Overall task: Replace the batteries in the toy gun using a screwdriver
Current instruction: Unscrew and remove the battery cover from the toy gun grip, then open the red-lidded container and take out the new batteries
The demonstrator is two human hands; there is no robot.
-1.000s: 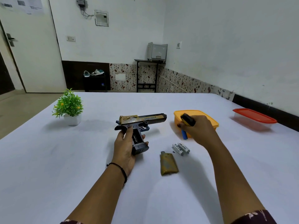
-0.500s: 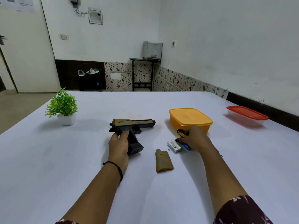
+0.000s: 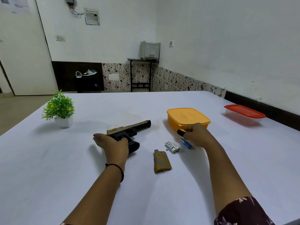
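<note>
A: On the white table, what's changed?
B: Well, the toy gun is down. A second ago the left hand held it up off the cloth. Now it lies on its side, and that hand rests on the grip end with fairly straight fingers, not wrapped. The right hand has dropped from above the orange box to table level, fingers curled round the screwdriver.
A: Meaning?
B: Unscrewing looks done. The cover lies apart from the gun, with a tiny screw just beside the batteries. The swap is probably next.
A: Materials?
B: The gun is hard plastic, black with a mustard slide, blocky. The cover is a flat mustard-grey slab with rounded corners. The batteries are small glossy cylinders, white-wrapped and touching. The screwdriver handle is black and yellow. A blue cylinder lies under the right hand. Tool part or battery, can't tell.
</note>
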